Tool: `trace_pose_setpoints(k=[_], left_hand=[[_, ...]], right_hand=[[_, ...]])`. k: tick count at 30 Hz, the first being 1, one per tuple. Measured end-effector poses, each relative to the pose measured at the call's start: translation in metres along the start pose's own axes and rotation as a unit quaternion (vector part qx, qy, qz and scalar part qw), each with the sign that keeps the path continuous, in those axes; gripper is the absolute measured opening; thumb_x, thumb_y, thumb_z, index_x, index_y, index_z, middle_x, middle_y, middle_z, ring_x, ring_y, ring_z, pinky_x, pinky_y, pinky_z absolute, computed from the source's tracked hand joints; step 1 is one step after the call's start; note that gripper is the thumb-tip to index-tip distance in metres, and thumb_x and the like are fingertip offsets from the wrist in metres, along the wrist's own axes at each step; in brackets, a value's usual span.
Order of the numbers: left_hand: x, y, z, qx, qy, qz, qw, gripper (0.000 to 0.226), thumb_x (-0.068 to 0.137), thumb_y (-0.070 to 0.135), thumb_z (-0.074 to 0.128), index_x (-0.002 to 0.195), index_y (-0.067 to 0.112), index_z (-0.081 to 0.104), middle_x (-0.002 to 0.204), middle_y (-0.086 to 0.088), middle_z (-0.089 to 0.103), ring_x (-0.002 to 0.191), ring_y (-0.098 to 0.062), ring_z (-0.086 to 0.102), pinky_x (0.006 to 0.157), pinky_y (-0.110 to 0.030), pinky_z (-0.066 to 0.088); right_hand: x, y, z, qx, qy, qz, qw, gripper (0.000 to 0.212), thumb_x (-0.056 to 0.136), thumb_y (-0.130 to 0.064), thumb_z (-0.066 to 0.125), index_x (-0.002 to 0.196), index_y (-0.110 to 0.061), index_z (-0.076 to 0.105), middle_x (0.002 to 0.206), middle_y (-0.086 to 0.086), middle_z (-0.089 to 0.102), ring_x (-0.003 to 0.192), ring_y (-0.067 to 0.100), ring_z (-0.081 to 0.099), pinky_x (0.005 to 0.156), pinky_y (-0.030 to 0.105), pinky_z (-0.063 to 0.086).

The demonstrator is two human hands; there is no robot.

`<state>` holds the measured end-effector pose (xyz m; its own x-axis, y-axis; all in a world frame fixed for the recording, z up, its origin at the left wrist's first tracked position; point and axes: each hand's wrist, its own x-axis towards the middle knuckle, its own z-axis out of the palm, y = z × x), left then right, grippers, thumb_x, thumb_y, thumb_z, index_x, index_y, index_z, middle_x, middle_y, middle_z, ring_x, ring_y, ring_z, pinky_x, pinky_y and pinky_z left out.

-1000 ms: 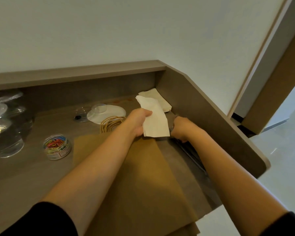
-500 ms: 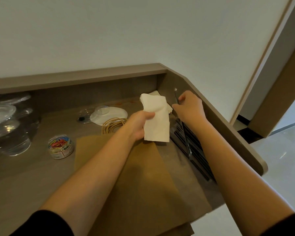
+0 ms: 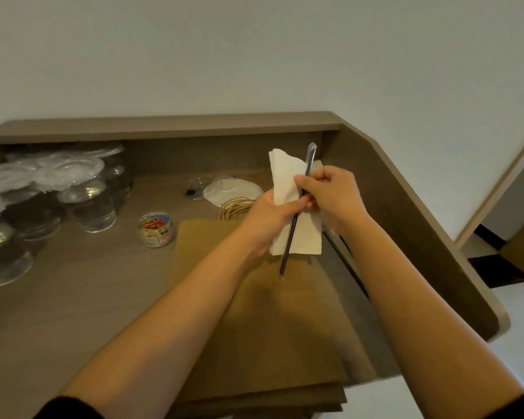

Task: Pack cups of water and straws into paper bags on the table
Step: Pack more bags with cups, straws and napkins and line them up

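My left hand (image 3: 270, 219) grips a folded white napkin (image 3: 286, 179) upright above the table. My right hand (image 3: 330, 195) pinches a dark wrapped straw (image 3: 291, 237) and holds it against the napkin's front, slanting down to the left. Both hands hover over a stack of flat brown paper bags (image 3: 270, 328) that lies on the brown table (image 3: 88, 282). Several lidded clear cups of water (image 3: 94, 204) stand crowded at the table's left. More dark straws (image 3: 350, 267) lie along the right wall of the table.
A small round tub of coloured paper clips (image 3: 156, 228) sits left of the bags. Behind my hands lie tan rubber bands (image 3: 233, 207), a loose clear dome lid (image 3: 227, 189) and a black-centred lid (image 3: 191, 192). A raised ledge (image 3: 164, 125) borders the back and right.
My right hand lifted one straw from the pile at the right wall and brought it left onto the napkin. My left hand raised the napkin slightly.
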<state>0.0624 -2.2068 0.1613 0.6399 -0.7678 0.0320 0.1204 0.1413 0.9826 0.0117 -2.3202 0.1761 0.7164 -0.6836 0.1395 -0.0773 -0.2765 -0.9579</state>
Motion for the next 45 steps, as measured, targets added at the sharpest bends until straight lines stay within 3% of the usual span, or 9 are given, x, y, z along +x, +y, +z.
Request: trace_pose_setpoints(k=[5,9,14,17,25,31,35,41,45], left_hand=[[-0.043,0.012,-0.03,0.019,0.065,0.029,0.997,0.017,0.092,0.008,0.056,0.102,0.021,0.056,0.095,0.0,0.066,0.079,-0.01,0.065,0.061,-0.021,0.056],[-0.101,0.024,-0.072,-0.025,0.069,0.023,0.997,0.017,0.091,0.005,0.055,0.103,0.018,0.058,0.093,-0.003,0.068,0.076,-0.013,0.068,0.064,-0.027,0.058],[-0.206,0.021,-0.136,-0.022,0.066,-0.001,0.998,0.018,0.092,0.009,0.055,0.106,0.019,0.059,0.083,0.002,0.072,0.074,-0.011,0.07,0.058,-0.027,0.056],[-0.274,0.005,-0.176,-0.007,0.096,-0.015,0.995,0.015,0.091,0.015,0.057,0.105,0.02,0.06,0.084,0.005,0.073,0.079,-0.011,0.069,0.063,-0.027,0.056],[-0.433,-0.035,-0.276,-0.042,0.217,-0.058,0.974,0.013,0.091,0.021,0.059,0.104,0.025,0.058,0.08,0.009,0.073,0.075,-0.008,0.07,0.054,-0.022,0.054],[-0.497,-0.049,-0.339,-0.007,0.31,-0.113,0.944,0.035,0.088,0.029,0.063,0.121,0.023,0.05,0.111,-0.005,0.062,0.104,-0.023,0.06,0.082,-0.035,0.052],[-0.507,-0.055,-0.381,0.013,0.34,-0.113,0.934,0.02,0.088,0.025,0.064,0.106,0.027,0.055,0.102,0.001,0.063,0.096,-0.017,0.061,0.07,-0.026,0.052],[-0.492,-0.052,-0.454,0.056,0.356,-0.187,0.914,0.013,0.09,0.025,0.061,0.103,0.023,0.059,0.114,-0.001,0.06,0.109,-0.02,0.056,0.088,-0.032,0.05],[-0.478,-0.052,-0.514,0.057,0.394,-0.218,0.891,0.009,0.092,0.018,0.058,0.1,0.015,0.061,0.119,-0.005,0.06,0.115,-0.021,0.055,0.101,-0.039,0.043]], right_hand=[[-0.031,-0.022,0.037,-0.029,0.0,-0.047,0.998,0.024,0.082,-0.034,0.069,0.097,-0.017,0.061,0.084,-0.007,0.058,0.074,0.007,0.055,0.059,0.018,0.039],[-0.073,-0.046,0.075,-0.001,-0.088,-0.006,0.996,0.055,0.079,-0.038,0.071,0.124,-0.02,0.045,0.107,-0.006,0.057,0.091,0.013,0.059,0.073,0.028,0.05],[-0.161,-0.065,0.133,0.101,-0.2,-0.002,0.975,0.013,0.081,-0.017,0.07,0.091,-0.022,0.062,0.087,-0.006,0.07,0.076,0.01,0.069,0.059,0.022,0.054],[-0.222,-0.068,0.176,0.116,-0.236,0.0,0.965,0.012,0.081,-0.011,0.069,0.084,-0.022,0.064,0.073,-0.01,0.072,0.066,0.006,0.069,0.054,0.019,0.053],[-0.349,-0.061,0.304,0.1,-0.358,0.027,0.928,0.009,0.086,-0.012,0.065,0.088,-0.021,0.064,0.074,-0.009,0.072,0.067,0.004,0.069,0.054,0.017,0.053],[-0.395,-0.058,0.39,0.067,-0.417,0.013,0.906,0.013,0.086,-0.015,0.066,0.084,-0.028,0.062,0.073,-0.017,0.067,0.064,-0.005,0.066,0.048,0.01,0.047],[-0.397,-0.054,0.437,0.04,-0.426,-0.016,0.903,0.01,0.087,-0.015,0.064,0.087,-0.025,0.062,0.079,-0.016,0.065,0.066,-0.002,0.065,0.049,0.008,0.047],[-0.369,-0.045,0.502,-0.004,-0.35,-0.058,0.935,0.025,0.091,-0.026,0.059,0.116,-0.021,0.057,0.096,-0.014,0.059,0.082,0.001,0.057,0.063,0.009,0.047],[-0.348,-0.043,0.537,-0.045,-0.277,-0.026,0.96,0.037,0.093,-0.031,0.056,0.127,-0.02,0.048,0.109,-0.01,0.052,0.095,0.007,0.051,0.083,0.031,0.05]])
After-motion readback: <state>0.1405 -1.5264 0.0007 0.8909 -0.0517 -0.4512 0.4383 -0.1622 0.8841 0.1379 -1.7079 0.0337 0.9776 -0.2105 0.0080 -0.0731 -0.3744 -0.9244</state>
